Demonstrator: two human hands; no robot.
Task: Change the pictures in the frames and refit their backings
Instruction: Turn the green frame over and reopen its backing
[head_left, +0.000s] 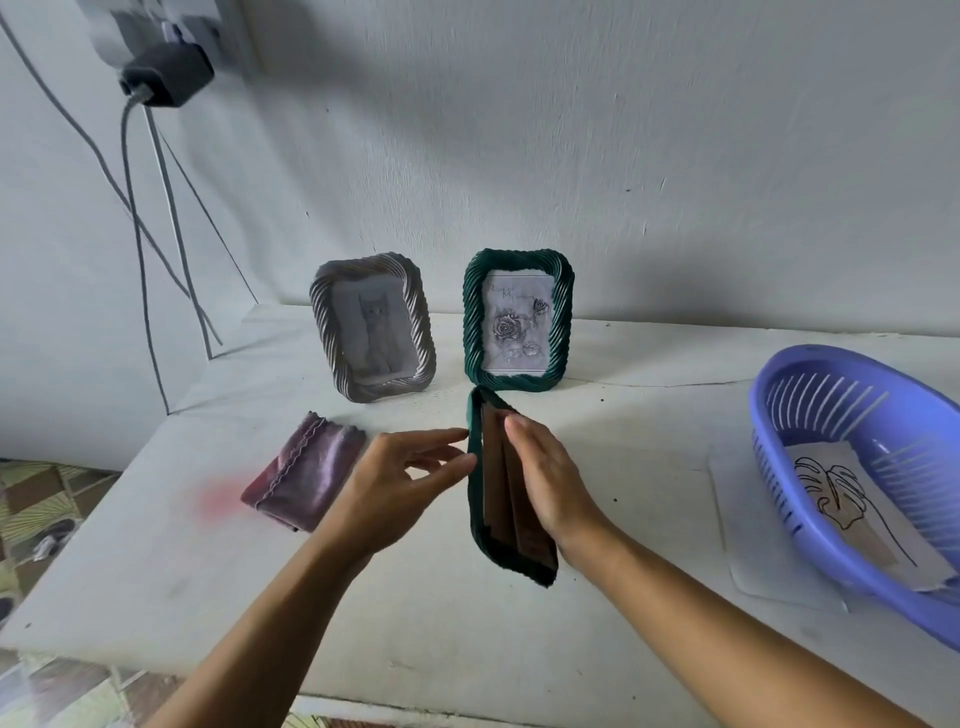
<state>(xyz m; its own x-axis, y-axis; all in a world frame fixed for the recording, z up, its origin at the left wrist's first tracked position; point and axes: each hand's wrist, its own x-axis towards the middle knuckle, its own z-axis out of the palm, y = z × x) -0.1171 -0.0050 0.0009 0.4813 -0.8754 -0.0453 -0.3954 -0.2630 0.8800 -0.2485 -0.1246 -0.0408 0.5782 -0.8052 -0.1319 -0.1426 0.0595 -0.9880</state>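
Your two forearms come in from the bottom edge and meet over the middle of the white table (649, 483). Your left hand (410, 483) reaches in from the left with the palm turned inward and the fingers long and loosely spread; its fingertips (465, 460) touch the left rim of the tilted green frame (475, 499). Your right hand (550, 478) lies against the frame's brown backing (496, 483), fingers straight and close together and pointing away from you. The thumb is hidden, so you cannot tell whether it hooks round the edge. The frame stands on its long edge between your hands, its back turned towards your right palm; whether its near corner rests on the table is unclear.

Just left of your left hand lies a folded purple cloth (304, 473). At the right sits a blue basket (810, 410) holding a leaf drawing (836, 493), with a white sheet (737, 525) beneath it. Further back, near the wall, two frames stand upright side by side: a grey frame (371, 327) with a cat picture and a standing green frame (517, 319) with roses. A black adapter (166, 73) hangs on the wall, top left.
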